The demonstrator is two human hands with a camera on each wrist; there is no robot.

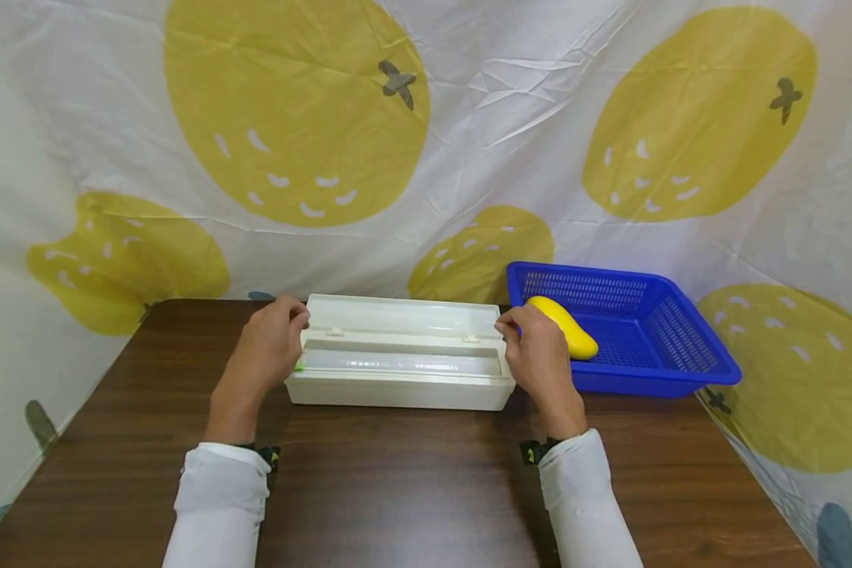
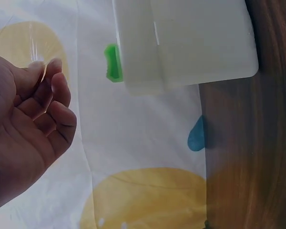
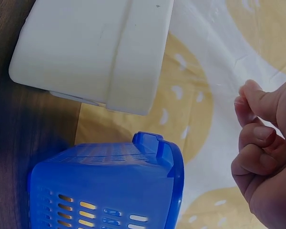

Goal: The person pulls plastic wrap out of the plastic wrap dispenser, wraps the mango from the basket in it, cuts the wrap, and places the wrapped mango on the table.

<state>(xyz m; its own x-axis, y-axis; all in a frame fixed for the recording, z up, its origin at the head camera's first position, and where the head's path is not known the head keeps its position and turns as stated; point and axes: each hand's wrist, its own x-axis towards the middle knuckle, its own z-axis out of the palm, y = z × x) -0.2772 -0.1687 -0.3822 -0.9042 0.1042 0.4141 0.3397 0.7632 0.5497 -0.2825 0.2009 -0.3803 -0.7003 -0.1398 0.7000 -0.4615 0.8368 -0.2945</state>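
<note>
A white cling film dispenser box (image 1: 401, 392) stands on the table with its lid (image 1: 405, 314) raised at the back. Inside lies a roll of clear film (image 1: 401, 362), and a green piece (image 2: 114, 63) sticks out at the box's left end. My left hand (image 1: 270, 347), above that end, pinches the cling film (image 2: 35, 42) between thumb and fingertips; it shows as thin shiny streaks. Over the right end, my right hand (image 1: 539, 351) pinches the film's other side with thumb and index finger, the remaining fingers curled (image 3: 262, 143). Between the hands the film is almost invisible.
A blue plastic basket (image 1: 653, 384) stands right of the box, close by my right hand. A yellow mango (image 1: 573, 335) lies in its left part. Behind the brown wooden table (image 1: 397, 489) hangs a white cloth with a yellow fruit print (image 1: 298, 110).
</note>
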